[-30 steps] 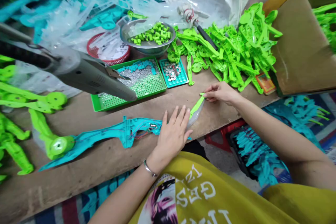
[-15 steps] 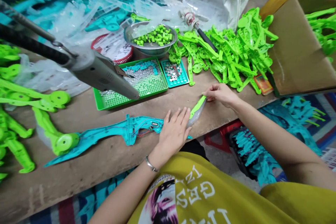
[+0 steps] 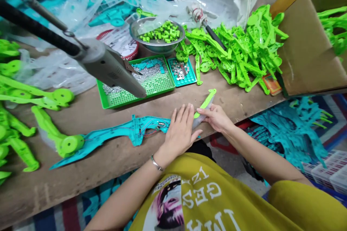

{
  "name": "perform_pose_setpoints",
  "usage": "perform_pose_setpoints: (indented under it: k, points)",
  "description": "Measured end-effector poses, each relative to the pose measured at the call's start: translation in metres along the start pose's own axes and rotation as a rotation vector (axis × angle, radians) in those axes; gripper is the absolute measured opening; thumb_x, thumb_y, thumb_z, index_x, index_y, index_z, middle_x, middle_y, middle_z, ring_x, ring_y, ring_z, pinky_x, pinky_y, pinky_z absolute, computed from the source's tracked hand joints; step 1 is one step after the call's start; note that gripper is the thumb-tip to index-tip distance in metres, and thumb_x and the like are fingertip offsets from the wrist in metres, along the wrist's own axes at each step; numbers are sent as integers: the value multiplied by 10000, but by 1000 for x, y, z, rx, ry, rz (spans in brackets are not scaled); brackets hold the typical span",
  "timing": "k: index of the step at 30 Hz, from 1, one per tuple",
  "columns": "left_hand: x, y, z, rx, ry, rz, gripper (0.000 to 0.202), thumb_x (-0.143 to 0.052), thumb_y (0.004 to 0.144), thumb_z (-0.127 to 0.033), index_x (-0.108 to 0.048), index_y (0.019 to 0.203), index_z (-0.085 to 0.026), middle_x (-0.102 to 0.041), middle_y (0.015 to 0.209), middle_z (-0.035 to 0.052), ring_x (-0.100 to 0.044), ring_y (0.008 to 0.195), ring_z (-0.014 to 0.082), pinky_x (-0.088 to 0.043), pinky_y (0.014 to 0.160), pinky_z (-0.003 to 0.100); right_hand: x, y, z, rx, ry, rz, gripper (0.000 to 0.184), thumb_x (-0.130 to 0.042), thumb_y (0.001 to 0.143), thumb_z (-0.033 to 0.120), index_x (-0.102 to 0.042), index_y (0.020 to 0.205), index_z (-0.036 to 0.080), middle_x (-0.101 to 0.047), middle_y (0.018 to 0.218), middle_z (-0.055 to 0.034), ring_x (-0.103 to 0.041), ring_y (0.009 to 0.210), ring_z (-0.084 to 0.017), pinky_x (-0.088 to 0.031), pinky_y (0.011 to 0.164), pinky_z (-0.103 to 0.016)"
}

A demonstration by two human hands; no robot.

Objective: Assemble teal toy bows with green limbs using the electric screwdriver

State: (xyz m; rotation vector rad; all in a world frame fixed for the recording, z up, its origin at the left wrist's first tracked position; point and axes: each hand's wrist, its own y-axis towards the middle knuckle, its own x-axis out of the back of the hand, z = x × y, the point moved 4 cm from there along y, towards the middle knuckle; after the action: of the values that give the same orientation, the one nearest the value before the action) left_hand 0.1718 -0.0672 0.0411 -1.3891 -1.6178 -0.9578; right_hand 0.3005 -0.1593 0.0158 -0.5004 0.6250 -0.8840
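Note:
A long teal plastic toy half (image 3: 114, 135) with wires and small batteries inside lies on the wooden bench (image 3: 89, 173). My left hand (image 3: 181, 130) lies flat on its right end, fingers stretched out. My right hand (image 3: 215, 117) pinches the near part of a narrow green and clear plastic piece (image 3: 206, 101) that slants up to the right, just beside the left hand's fingertips. A green round-ended part (image 3: 63, 143) sits at the teal half's left end.
A hanging grey power screwdriver (image 3: 114, 72) juts over a green tray of screws (image 3: 141, 83). A small teal tray (image 3: 182, 72), a metal bowl of green bits (image 3: 158, 36), a heap of green parts (image 3: 238, 54) and a cardboard box (image 3: 309, 47) stand behind.
My right hand slid from the far tip of the green piece down to its near part, close to my left hand. The left hand stayed on the teal half.

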Motion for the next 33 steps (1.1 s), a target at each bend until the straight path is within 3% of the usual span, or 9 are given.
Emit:
perform_pose_setpoints:
  k: [3,6,8,10,12,15,21,29,33]
  points:
    - [17,3,6,-17,-63,37,837,-510,989,-469,-138,1583,-11,-279,1635,253,-242,1536,365,-278,1217,527,2,0,1,15,-16,-7,428,-972,472,314,-683,743,153,-737,681,-1,-676,601,-140,-583,640,-284]
    - [41,15,29,108,-80,133,608,-516,987,-382,-379,1483,-59,-517,1473,235,-489,1368,353,-423,1083,483,2,-3,0,20,-10,-12,418,-965,502,329,-682,758,159,-744,708,-6,-684,632,-141,-588,648,-288]
    - [49,24,47,195,-155,327,459,-608,925,-403,-571,1277,-110,-681,1224,170,-638,1120,318,-492,921,416,0,-6,-3,22,5,-11,420,-964,507,334,-676,760,163,-748,720,-6,-691,653,-142,-591,655,-286]
    - [50,32,59,199,-291,527,385,-704,834,-404,-645,1121,-154,-726,1061,97,-670,939,254,-481,775,323,-1,-7,-4,19,13,-8,430,-968,501,333,-670,763,167,-746,716,-1,-697,663,-144,-598,671,-287]
    - [49,39,65,176,-382,618,330,-742,773,-381,-680,1020,-172,-725,942,46,-650,827,203,-425,676,271,0,-7,-1,14,5,8,436,-969,506,325,-673,785,170,-750,722,-1,-708,678,-147,-602,694,-285]
    - [43,43,70,177,-459,623,306,-765,721,-388,-694,921,-168,-678,784,2,-589,717,164,-356,607,255,9,0,17,68,19,4,435,-951,559,372,-686,849,186,-777,798,-24,-732,718,-160,-611,731,-293]
    - [37,41,72,184,-535,598,339,-789,670,-385,-681,890,-151,-645,740,-18,-536,673,139,-331,597,249,28,20,53,226,1,-55,409,-934,577,396,-672,829,208,-773,800,-10,-746,737,-177,-633,757,-335]
    - [42,40,85,162,-522,601,369,-825,643,-360,-705,908,-134,-677,783,8,-588,726,157,-371,618,239,24,30,50,145,-41,2,381,-890,667,449,-683,842,180,-777,818,-56,-751,750,-180,-637,746,-317]
    - [45,40,94,149,-481,632,344,-827,666,-346,-733,919,-134,-705,792,19,-596,726,160,-370,614,241,20,38,46,185,-59,-32,419,-902,635,483,-676,811,177,-750,742,-43,-730,694,-179,-636,718,-328]
